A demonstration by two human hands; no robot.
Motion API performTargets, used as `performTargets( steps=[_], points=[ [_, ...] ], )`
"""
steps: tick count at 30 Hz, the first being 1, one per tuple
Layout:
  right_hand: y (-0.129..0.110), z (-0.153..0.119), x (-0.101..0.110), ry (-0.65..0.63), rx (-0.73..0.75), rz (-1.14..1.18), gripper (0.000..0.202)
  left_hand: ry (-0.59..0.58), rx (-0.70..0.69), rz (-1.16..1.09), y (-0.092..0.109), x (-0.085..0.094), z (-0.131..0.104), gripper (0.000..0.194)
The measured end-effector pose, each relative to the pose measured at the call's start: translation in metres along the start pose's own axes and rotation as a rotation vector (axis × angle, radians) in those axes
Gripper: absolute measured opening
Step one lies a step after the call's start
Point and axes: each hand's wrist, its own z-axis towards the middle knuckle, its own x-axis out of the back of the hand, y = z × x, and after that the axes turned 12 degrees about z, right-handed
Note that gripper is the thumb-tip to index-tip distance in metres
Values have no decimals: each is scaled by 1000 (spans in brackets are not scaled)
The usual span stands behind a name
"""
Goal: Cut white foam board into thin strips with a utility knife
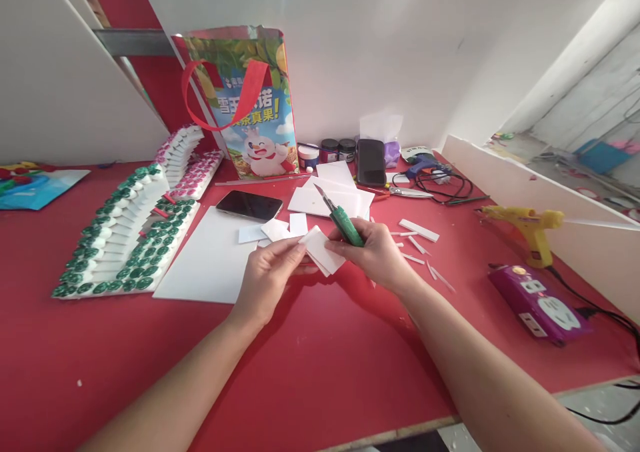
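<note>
Small white board pieces (324,251) are pinched by my left hand (274,270) at their left edge, a little above the red table. My right hand (374,251) is closed around a green-handled craft knife (345,224), its blade pointing up and to the left. The fingertips of that hand also touch the right edge of the white pieces. Behind my hands lie more small white pieces (299,224) and larger white sheets (330,197). Narrow white offcuts (420,247) are scattered to the right of my right hand.
A green-dotted white model (130,239) and a large white board (200,265) lie left. Phones (250,205) (371,162), a printed bag (260,112) and paint jars (330,150) stand or lie behind. Right are a yellow glue gun (533,225) and purple power strip (540,302).
</note>
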Motion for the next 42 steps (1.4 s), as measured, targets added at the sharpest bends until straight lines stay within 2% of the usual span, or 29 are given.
performTargets(
  steps=[5, 11, 19, 24, 29, 32, 42],
  points=[
    [3, 0, -2, -5, 12, 6, 19, -1, -76, 160, 0, -1, -2, 31],
    [5, -1, -4, -3, 36, 20, 19, 23, -132, 241, 0, -1, -4, 29],
    [5, -4, -6, -10, 45, 88, 20, 82, -139, 270, 2, -3, -4, 30],
    [5, -2, -6, -10, -9, 135, 20, 60, -73, 222, 1, -4, -4, 36],
    [5, 1, -5, -92, -163, 322, 23, 7, 20, 121, 0, -4, -2, 38],
    [5, 2, -5, -100, -218, 403, 25, 8, 67, 69, -2, -4, -1, 42],
    [5, 0, -7, -101, -225, 430, 24, 13, 139, -41, -2, -4, 2, 49]
  ],
)
